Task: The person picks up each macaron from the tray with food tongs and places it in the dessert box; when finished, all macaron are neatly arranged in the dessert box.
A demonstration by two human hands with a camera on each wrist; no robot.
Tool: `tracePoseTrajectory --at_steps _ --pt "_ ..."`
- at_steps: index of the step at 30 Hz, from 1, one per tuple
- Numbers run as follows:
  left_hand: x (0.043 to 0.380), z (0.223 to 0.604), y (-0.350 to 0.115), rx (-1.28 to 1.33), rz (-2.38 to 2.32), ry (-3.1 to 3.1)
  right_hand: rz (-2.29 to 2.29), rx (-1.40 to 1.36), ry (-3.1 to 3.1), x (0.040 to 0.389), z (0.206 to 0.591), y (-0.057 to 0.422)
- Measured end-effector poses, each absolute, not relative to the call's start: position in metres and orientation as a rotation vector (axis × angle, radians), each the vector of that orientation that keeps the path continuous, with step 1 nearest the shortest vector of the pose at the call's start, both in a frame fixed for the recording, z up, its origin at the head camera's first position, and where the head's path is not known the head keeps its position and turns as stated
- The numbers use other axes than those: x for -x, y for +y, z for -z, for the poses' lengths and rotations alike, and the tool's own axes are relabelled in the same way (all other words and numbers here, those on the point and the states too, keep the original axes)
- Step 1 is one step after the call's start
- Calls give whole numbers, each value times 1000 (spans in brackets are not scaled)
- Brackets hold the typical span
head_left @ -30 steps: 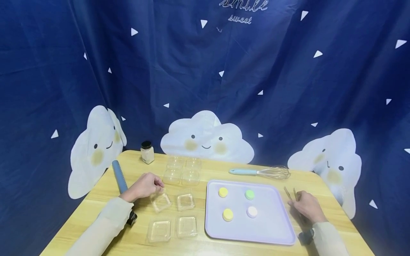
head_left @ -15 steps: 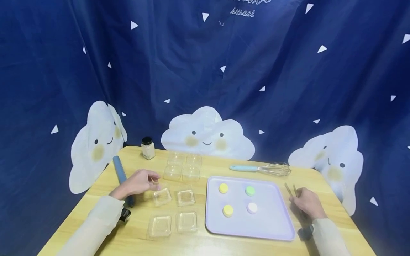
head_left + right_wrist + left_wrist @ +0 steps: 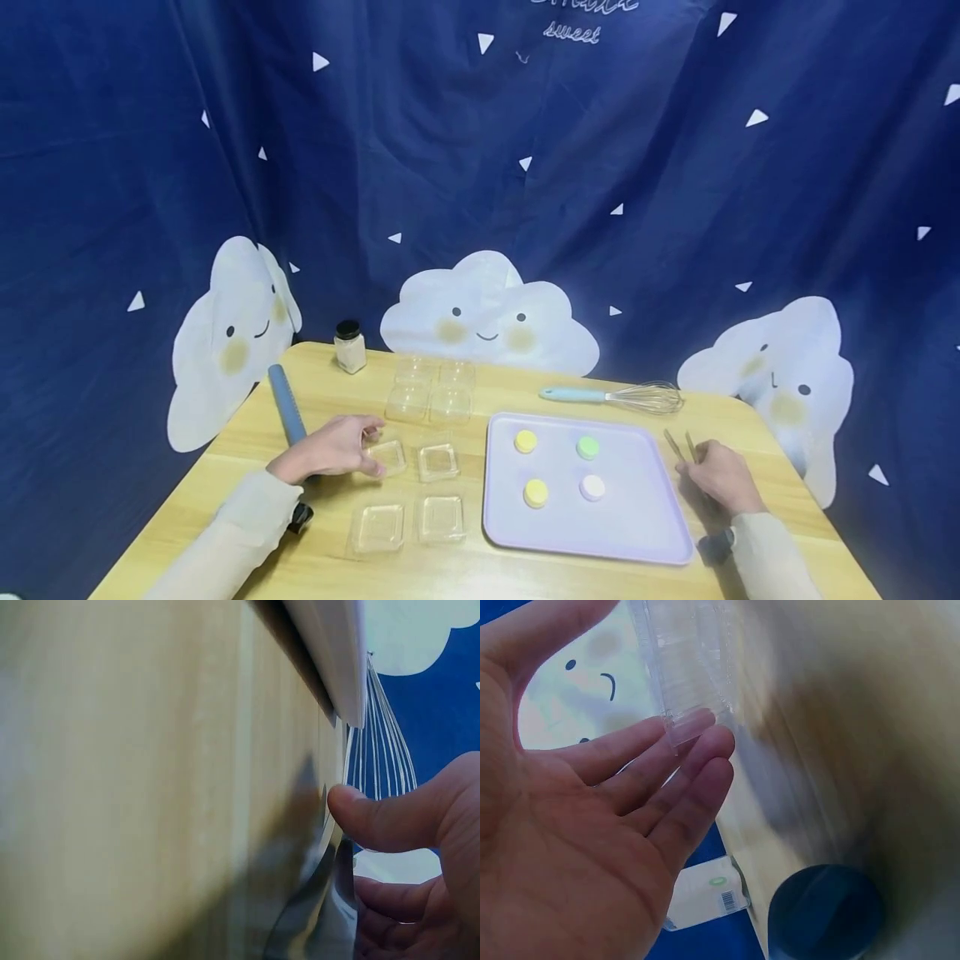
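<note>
My left hand (image 3: 337, 446) is spread beside the far-left clear plastic container (image 3: 388, 457), thumb and fingers apart; in the left wrist view its fingertips (image 3: 716, 750) touch the lower edge of the container (image 3: 694, 667). Three more clear containers, such as the far-right one (image 3: 438, 461), stand around it. To the right, my right hand (image 3: 722, 479) holds metal tongs (image 3: 681, 447), their two tips slightly apart; the right wrist view shows the thumb against the tongs (image 3: 322, 907). Between the hands lies a lilac tray (image 3: 585, 533) bearing small round pieces: two yellow (image 3: 536, 493), one green (image 3: 587, 447), one whitish (image 3: 592, 487).
Clear domed lids (image 3: 430, 392) lie behind the containers. A whisk (image 3: 611, 397) with a light-blue handle lies at the back, and a black-capped jar (image 3: 349, 347) stands back left. A long blue tool (image 3: 287, 404) lies partly under my left forearm. A dark-blue curtain (image 3: 480, 167) hangs behind.
My left hand first draws back from the far-left container, then comes forward again with thumb and fingers spread wider. My right hand stays in place with the tongs.
</note>
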State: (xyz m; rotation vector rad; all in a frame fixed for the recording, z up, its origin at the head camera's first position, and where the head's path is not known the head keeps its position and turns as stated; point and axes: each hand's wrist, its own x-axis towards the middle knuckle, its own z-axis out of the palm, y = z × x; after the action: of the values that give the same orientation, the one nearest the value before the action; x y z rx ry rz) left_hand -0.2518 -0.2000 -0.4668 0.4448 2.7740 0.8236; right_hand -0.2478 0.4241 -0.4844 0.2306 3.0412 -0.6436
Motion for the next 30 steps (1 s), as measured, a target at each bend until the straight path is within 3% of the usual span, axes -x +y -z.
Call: tracePoseTrajectory --at_steps 30 --pt "263 487 -206 -562 -978 2836 824 -345 3017 247 487 423"
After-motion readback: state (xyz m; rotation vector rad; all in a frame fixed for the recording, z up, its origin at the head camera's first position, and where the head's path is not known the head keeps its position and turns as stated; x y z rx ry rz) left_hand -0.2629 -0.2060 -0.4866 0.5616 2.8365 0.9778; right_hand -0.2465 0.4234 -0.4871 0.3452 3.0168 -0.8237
